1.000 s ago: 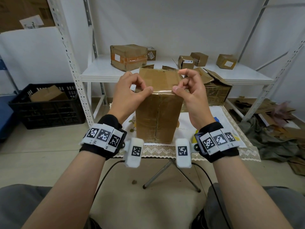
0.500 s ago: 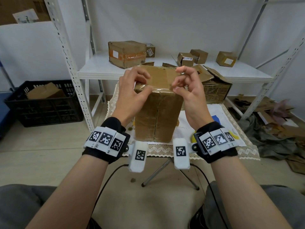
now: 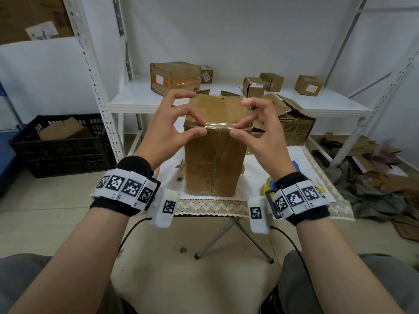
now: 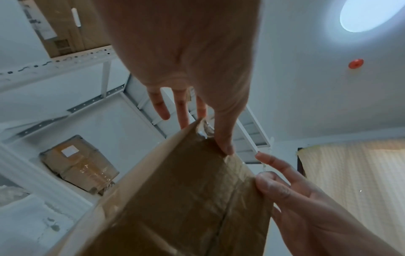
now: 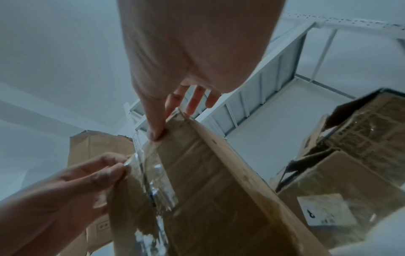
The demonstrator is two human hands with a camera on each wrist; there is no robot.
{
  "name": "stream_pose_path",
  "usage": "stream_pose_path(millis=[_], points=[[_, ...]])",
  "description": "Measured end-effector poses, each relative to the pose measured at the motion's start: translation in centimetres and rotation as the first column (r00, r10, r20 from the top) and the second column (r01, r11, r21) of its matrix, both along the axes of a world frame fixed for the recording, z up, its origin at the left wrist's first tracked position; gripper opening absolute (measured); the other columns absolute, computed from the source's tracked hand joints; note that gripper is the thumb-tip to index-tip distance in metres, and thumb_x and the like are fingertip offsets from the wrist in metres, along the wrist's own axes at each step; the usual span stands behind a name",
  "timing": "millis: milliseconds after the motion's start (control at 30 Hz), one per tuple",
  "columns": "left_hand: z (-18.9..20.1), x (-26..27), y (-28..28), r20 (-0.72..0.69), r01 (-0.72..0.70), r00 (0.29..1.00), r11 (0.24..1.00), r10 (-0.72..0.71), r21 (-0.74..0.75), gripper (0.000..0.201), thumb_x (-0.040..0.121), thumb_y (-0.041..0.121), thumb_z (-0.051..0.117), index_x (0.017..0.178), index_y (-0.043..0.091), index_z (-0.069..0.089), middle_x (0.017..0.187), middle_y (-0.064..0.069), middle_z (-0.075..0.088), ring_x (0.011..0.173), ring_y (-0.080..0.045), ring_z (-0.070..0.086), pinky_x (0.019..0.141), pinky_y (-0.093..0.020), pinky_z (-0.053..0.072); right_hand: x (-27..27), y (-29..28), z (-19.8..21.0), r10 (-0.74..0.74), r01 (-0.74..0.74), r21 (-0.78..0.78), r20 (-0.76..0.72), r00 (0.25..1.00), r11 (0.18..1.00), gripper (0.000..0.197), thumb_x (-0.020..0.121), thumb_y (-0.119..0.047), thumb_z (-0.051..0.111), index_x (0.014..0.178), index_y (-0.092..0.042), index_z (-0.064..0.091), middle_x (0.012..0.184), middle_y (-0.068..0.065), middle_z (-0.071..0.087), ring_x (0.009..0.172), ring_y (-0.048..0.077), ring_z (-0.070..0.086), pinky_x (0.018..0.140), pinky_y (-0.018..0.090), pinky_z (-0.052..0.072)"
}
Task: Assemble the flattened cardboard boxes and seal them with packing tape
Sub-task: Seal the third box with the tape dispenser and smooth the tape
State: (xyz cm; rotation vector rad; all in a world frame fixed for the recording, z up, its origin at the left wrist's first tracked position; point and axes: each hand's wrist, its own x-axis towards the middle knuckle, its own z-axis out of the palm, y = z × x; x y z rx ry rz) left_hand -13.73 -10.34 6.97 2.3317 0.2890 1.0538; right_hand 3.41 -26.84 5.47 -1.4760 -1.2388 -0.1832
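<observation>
A tall brown cardboard box (image 3: 215, 159) stands upright on a small cloth-covered table (image 3: 301, 159). A clear tape strip (image 3: 221, 126) runs along its top front edge. My left hand (image 3: 200, 126) pinches this taped edge left of the centre seam, thumb on the front face and index finger on top. My right hand (image 3: 240, 130) pinches it right of the seam the same way. In the right wrist view my right thumb (image 5: 155, 133) presses the box front while the left hand's fingers (image 5: 118, 170) pinch crinkled tape (image 5: 151, 171). My left thumb (image 4: 225, 147) lies on the box in the left wrist view.
Behind the table a white metal shelf (image 3: 136, 98) carries several taped boxes, and an open carton (image 3: 292, 125) sits at the right. A black crate (image 3: 61, 146) stands on the floor at the left. Cardboard scraps (image 3: 374, 177) litter the right. A yellow and blue object (image 3: 269, 183) lies by my right wrist.
Both hands stay at the box's top front edge. The thumbs have slid slightly toward the centre seam and the other fingers have lifted and spread. The head camera has shifted a little.
</observation>
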Motion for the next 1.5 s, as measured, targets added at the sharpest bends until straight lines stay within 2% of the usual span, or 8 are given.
stream_pose_path(millis=[200,433,700,867,1000,1167,1267,1500], points=[[-0.8,-0.7,1.2,0.026,0.041,0.999,0.999,-0.041,0.001,0.015,0.087,0.029,0.079,0.093,0.02,0.069,0.146,0.008,0.051,0.133,-0.014,0.052,0.11,-0.044,0.045,0.7,-1.3,-0.4,0.136,-0.123,0.067,-0.255,0.957,0.99,0.047,0.087,0.0,0.075,0.127,-0.007,0.052,0.099,0.005,0.071,0.103,0.022,0.068,0.096,0.033,0.053],[-1.8,-0.8,1.8,0.099,0.112,0.99,0.986,-0.1,-0.123,0.009,0.093,0.018,0.074,0.097,0.012,0.068,0.135,0.004,0.063,0.127,-0.011,0.059,0.109,-0.039,0.048,1.5,-1.2,-0.7,0.214,-0.169,0.155,-0.355,0.91,0.973,0.037,0.095,0.001,0.065,0.127,-0.009,0.05,0.091,0.007,0.071,0.095,0.016,0.07,0.088,0.028,0.054],[-2.9,-0.3,1.8,0.238,0.245,0.957,0.908,-0.169,-0.339,0.007,0.094,0.002,0.067,0.097,0.008,0.067,0.134,-0.008,0.065,0.128,-0.016,0.061,0.105,-0.038,0.052,1.6,0.2,-2.3,0.368,-0.226,0.309,-0.557,0.745,0.924,0.036,0.095,-0.006,0.061,0.129,-0.014,0.05,0.081,-0.007,0.067,0.098,0.013,0.069,0.102,0.034,0.047],[-4.0,0.3,1.3,0.376,0.331,0.914,0.816,-0.152,-0.474,0.007,0.089,0.013,0.071,0.091,0.008,0.066,0.141,-0.011,0.062,0.132,-0.02,0.059,0.111,-0.044,0.047,1.2,0.4,-2.8,0.403,-0.21,0.355,-0.655,0.639,0.911,0.042,0.089,-0.016,0.065,0.129,-0.017,0.051,0.092,-0.001,0.074,0.098,0.015,0.067,0.109,0.045,0.04],[-4.2,0.4,1.2,0.395,0.334,0.908,0.813,-0.141,-0.477,0.008,0.089,0.015,0.071,0.087,0.011,0.063,0.142,-0.009,0.061,0.13,-0.02,0.06,0.108,-0.04,0.05,1.2,0.5,-3.1,0.432,-0.23,0.373,-0.668,0.606,0.899,0.041,0.092,-0.011,0.063,0.13,-0.018,0.049,0.096,-0.001,0.073,0.099,0.015,0.064,0.112,0.046,0.037],[-4.1,0.2,1.4,0.359,0.336,0.916,0.834,-0.181,-0.437,0.01,0.092,0.013,0.069,0.092,0.011,0.059,0.138,-0.012,0.063,0.133,-0.019,0.058,0.109,-0.042,0.049,1.5,0.3,-3.0,0.402,-0.234,0.334,-0.637,0.658,0.913,0.037,0.096,-0.002,0.059,0.129,-0.016,0.05,0.097,0.002,0.072,0.105,0.018,0.063,0.115,0.052,0.035],[-4.2,0.2,1.3,0.343,0.349,0.916,0.837,-0.209,-0.422,0.02,0.089,0.001,0.072,0.094,0.012,0.055,0.136,-0.012,0.065,0.134,-0.02,0.057,0.109,-0.041,0.049,1.4,0.1,-3.0,0.353,-0.188,0.32,-0.606,0.713,0.929,0.035,0.097,0.005,0.056,0.127,-0.012,0.051,0.098,0.003,0.074,0.106,0.017,0.066,0.11,0.043,0.043],[-4.1,0.3,0.9,0.359,0.341,0.913,0.846,-0.194,-0.41,0.029,0.085,-0.005,0.073,0.091,0.013,0.052,0.131,-0.014,0.066,0.131,-0.021,0.059,0.098,-0.03,0.053,-0.9,0.1,-2.7,0.112,0.084,0.376,-0.471,0.875,0.923,0.035,0.092,0.008,0.065,0.122,-0.002,0.05,0.111,0.006,0.071,0.111,0.021,0.069,0.094,0.038,0.056]])
